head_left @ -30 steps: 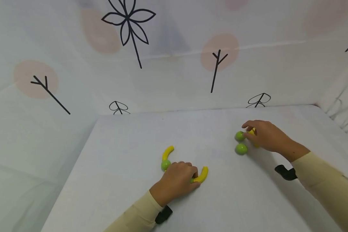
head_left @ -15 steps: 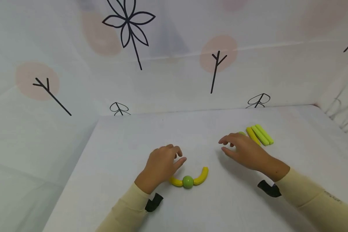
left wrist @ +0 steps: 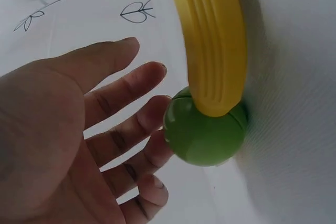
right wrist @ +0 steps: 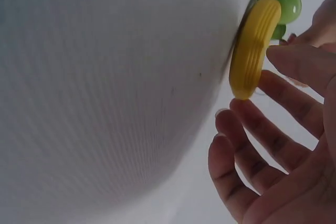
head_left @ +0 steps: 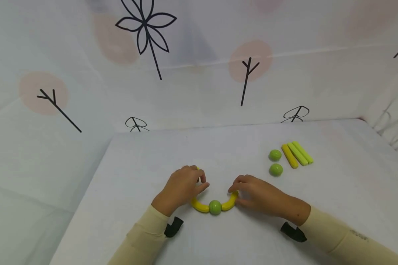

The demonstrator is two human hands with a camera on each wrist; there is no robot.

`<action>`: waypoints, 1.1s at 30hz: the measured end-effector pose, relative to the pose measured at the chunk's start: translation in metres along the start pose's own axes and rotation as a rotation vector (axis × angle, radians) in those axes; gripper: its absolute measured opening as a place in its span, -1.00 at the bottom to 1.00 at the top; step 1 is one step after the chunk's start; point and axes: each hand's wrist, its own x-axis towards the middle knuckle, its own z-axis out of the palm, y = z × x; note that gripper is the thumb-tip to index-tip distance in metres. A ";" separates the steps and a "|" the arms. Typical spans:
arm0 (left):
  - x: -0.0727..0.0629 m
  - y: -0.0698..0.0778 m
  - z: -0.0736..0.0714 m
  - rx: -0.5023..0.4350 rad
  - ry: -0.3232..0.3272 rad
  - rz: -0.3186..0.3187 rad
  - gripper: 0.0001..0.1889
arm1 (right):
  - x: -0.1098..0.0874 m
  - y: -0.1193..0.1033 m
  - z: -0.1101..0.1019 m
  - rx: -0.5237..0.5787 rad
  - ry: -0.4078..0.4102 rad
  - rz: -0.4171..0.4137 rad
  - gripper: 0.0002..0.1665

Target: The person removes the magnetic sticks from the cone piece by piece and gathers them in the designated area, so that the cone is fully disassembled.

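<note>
Two yellow curved sticks, a left one (head_left: 200, 207) and a right one (head_left: 230, 204), join a green ball (head_left: 215, 207) into an arc on the table. My left hand (head_left: 182, 187) hovers over the arc's left part with loosely bent fingers. In the left wrist view its fingertips lie beside another green ball (left wrist: 202, 135) with a yellow stick (left wrist: 215, 35) in it; contact is unclear. The left hand mostly hides this far side in the head view. My right hand (head_left: 263, 195) has thumb and fingers around the right stick's free end, without a plain pinch.
Farther right lie two loose green balls (head_left: 275, 155), a straight yellow stick (head_left: 290, 156) and two light-green sticks (head_left: 300, 153). The white cloth-covered table (head_left: 146, 154) meets a patterned cloth backdrop (head_left: 192, 92) at its far edge.
My right hand has left the loose pieces and come left and nearer to the arc's right end. My left hand has let go of the arc and drawn back to the left.
</note>
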 end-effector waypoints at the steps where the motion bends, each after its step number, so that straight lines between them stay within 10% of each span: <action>1: 0.000 0.000 0.000 0.000 0.002 0.019 -0.81 | 0.000 0.000 0.001 0.003 -0.011 -0.008 -0.71; 18: 0.000 0.011 0.015 -0.193 -0.152 0.241 -0.80 | 0.002 -0.004 0.003 -0.061 -0.043 -0.054 -0.78; 33: 0.000 0.013 0.016 -0.267 -0.206 0.230 -0.72 | 0.005 -0.006 0.002 -0.083 -0.082 -0.047 -0.77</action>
